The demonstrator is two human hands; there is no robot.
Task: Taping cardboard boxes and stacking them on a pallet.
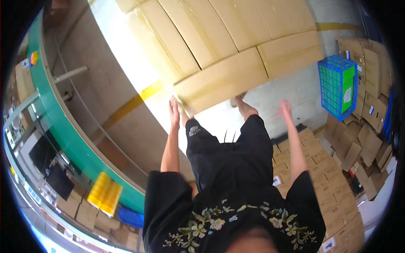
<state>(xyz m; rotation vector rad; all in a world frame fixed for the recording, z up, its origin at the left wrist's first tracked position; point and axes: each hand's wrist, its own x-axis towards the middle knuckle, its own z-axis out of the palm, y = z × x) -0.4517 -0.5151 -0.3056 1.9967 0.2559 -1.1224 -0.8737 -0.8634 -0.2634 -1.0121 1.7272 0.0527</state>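
Note:
My left hand (174,110) is raised with its fingers stretched out, beside the near left corner of a long cardboard box (225,81). I cannot tell whether it touches the box. My right hand (285,110) hangs over the pale floor with its fingers spread and nothing in it, apart from the boxes. Another brown carton (291,52) adjoins the long box on the right. Beyond these, more cartons (202,31) lie side by side, closed with clear tape.
A blue and green plastic crate (337,86) stands to the right, by stacked and flattened cardboard (369,130). Small brown cartons (333,181) are stacked at lower right. On the left runs a green-edged table (69,130), with yellow tape rolls (104,194) near it.

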